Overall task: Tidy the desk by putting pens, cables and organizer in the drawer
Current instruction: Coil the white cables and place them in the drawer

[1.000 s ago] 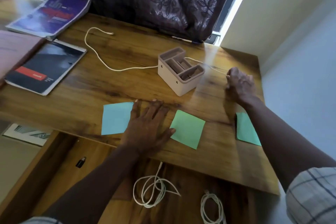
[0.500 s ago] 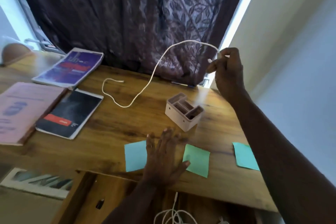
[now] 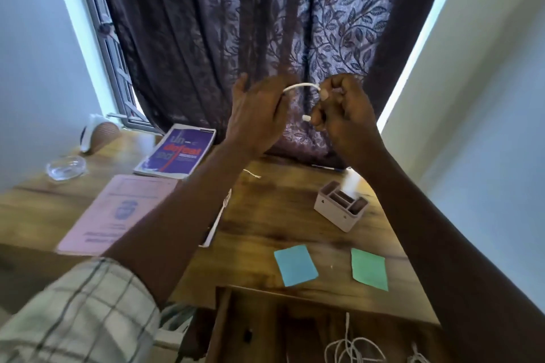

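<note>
Both hands are held up in the centre of the frame, in front of the dark leaf-patterned curtain [image 3: 265, 23]. The white cable [image 3: 300, 85] is pinched near one end by the right hand [image 3: 345, 115], whose fingers are curled tightly on it, and the small white plug [image 3: 306, 118] is seen jutting out below those fingers. From there the cable is carried in a short arc to the left hand [image 3: 256, 115], where it is lost behind the fingers. The back of that hand is turned to the camera, so whether the cable is grasped there cannot be told.

Below the hands, the organizer [image 3: 339, 209] is set on the desk [image 3: 280, 221] right of centre, well apart from both hands. A blue note [image 3: 295, 265] and a green note [image 3: 370, 272] are laid side by side near the desk's front edge. The drawer [image 3: 250, 318] is pulled open along the bottom of the frame, and coiled white cables [image 3: 351, 348] are seen inside it at lower right.
</note>
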